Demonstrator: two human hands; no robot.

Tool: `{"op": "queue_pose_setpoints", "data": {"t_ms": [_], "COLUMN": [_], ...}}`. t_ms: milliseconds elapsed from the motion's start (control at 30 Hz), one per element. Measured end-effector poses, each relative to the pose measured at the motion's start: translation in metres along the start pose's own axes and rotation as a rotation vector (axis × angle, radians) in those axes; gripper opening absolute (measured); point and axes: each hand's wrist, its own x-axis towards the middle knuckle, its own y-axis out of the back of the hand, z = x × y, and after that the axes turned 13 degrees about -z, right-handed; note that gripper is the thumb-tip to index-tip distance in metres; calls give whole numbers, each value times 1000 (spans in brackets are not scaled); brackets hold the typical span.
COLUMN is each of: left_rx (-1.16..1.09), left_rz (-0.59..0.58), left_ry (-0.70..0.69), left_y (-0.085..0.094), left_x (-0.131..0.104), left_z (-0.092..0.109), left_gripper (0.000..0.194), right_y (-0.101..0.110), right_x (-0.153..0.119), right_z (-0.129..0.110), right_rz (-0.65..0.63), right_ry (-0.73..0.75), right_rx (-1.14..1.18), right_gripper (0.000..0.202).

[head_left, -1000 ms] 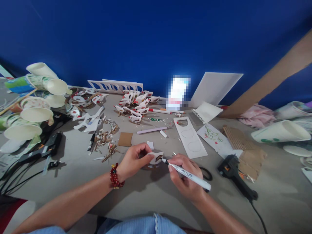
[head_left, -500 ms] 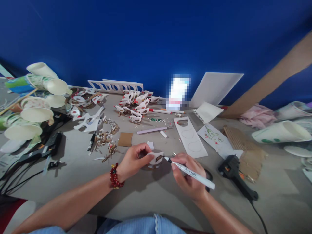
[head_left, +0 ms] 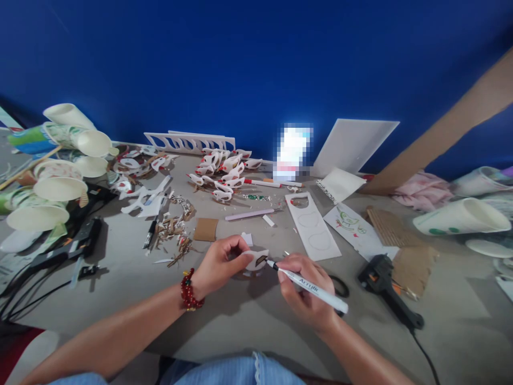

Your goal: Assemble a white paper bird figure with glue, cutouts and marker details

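Note:
Pinched between the thumb and fingers of my left hand (head_left: 226, 263) is a small white bird-shaped cutout (head_left: 255, 260) with a dark-outlined brown patch. My right hand (head_left: 308, 286) grips a white acrylic marker (head_left: 316, 290), its dark tip at the right edge of the patch. Beyond my hands lie several white cutouts with red tips (head_left: 224, 174). A brown cardboard square (head_left: 206, 229) is just past my left hand, and a white sheet with drawn outlines (head_left: 313, 227) lies past my right hand.
A black glue gun (head_left: 390, 291) with its cable lies at the right, near corrugated cardboard (head_left: 414, 267). Paper cups (head_left: 60, 179) are piled at the left. Paper scraps (head_left: 172, 230), a purple pen (head_left: 249, 215) and a blurred bright screen (head_left: 293, 152) are further back.
My right hand and the marker have shifted slightly left, and the tip is nearer the cutout's patch. My left hand stays almost in place.

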Motion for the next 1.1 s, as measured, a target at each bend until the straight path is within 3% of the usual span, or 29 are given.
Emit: {"op": "queue_pose_setpoints", "data": {"t_ms": [500, 767, 1100], "left_rx": [-13, -20, -7], "left_rz": [-9, -11, -10], "left_ry": [-10, 28, 30], "left_y": [1, 0, 0], "left_x": [0, -1, -1], "left_z": [-3, 1, 1], "left_gripper": [27, 26, 26], "right_y": [1, -2, -5], "right_x": [1, 2, 2], "right_z": [2, -6, -2], "right_rz": [39, -37, -60], "right_ry": [-17, 74, 84], "right_rx": [6, 33, 43], "right_gripper": [9, 13, 13]}}
